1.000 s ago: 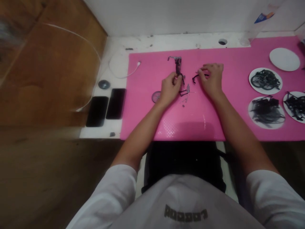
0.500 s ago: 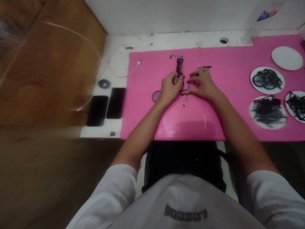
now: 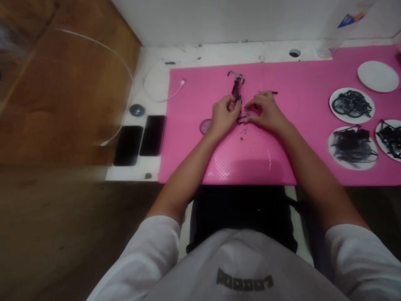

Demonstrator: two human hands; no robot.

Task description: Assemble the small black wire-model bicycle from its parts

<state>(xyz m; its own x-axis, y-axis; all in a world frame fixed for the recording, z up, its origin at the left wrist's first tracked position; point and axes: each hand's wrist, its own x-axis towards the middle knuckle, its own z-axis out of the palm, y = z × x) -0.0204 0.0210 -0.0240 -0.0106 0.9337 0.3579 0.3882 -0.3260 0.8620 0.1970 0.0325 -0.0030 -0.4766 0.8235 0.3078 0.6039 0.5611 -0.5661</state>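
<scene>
My left hand (image 3: 224,113) is closed around the dark frame of a miniature bicycle (image 3: 235,88). Its grey handlebar (image 3: 236,76) points away from me, and the frame's rear end shows just right of my fingertips. At that end, my right hand (image 3: 262,109) has thumb and fingers curled about a small grey slotted part (image 3: 248,113); the exact contact is blurred. Beside my left wrist lies a loose spoked wheel (image 3: 205,126), partly covered by the hand. Small loose pieces (image 3: 243,133) rest on the pink mat below the frame.
Behind my right hand lies a thin dark tool (image 3: 268,92). To the right stand a plate of wheels (image 3: 332,98), two plates with black parts, and a bare white plate (image 3: 378,76). Two phones (image 3: 152,136), a round dark object (image 3: 137,110) and a white cable (image 3: 181,85) are at left.
The bicycle's handlebar has turned and shifted slightly right, showing more of its width. My right hand's fingers have drawn closer around the small grey part, which now sits tilted.
</scene>
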